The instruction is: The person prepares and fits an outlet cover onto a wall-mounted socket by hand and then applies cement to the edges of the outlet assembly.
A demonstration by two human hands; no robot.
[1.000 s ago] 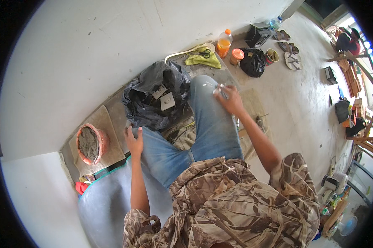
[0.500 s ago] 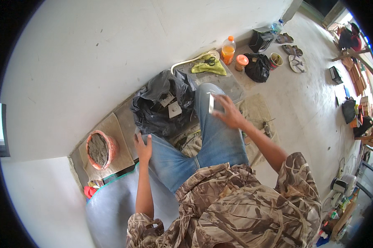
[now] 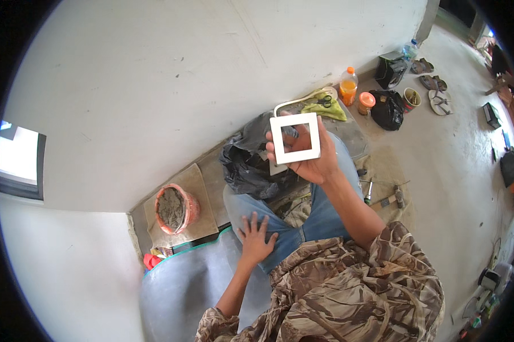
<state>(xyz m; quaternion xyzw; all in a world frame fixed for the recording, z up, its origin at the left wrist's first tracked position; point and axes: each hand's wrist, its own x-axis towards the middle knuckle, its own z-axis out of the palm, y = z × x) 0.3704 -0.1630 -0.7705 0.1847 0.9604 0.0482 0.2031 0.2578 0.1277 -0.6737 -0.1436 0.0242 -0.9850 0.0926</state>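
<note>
My right hand [image 3: 318, 164] is raised above my lap and grips a white square wall-plate frame [image 3: 297, 155]. The frame is turned flat toward the view, and fingers show through its opening. Spread fingers of my left hand [image 3: 258, 240] rest on my left thigh, holding nothing. Behind the frame lies an open black plastic bag [image 3: 243, 171]. A white piece [image 3: 276, 169] shows in the bag, mostly hidden by my hand and the frame.
A reddish bucket [image 3: 192, 210] of grey mortar stands on a brown sheet [image 3: 207, 200] by the wall. Scissors [image 3: 324, 101] lie on a yellow-green cloth [image 3: 334, 112], near an orange drink bottle [image 3: 348, 88]. At right are a screwdriver [image 3: 369, 192] and a hammer [image 3: 399, 197].
My right hand has lifted the white frame from over my right thigh, moving it left and turning it face-on. My left hand has shifted from my knee back along the thigh. The view has shifted.
</note>
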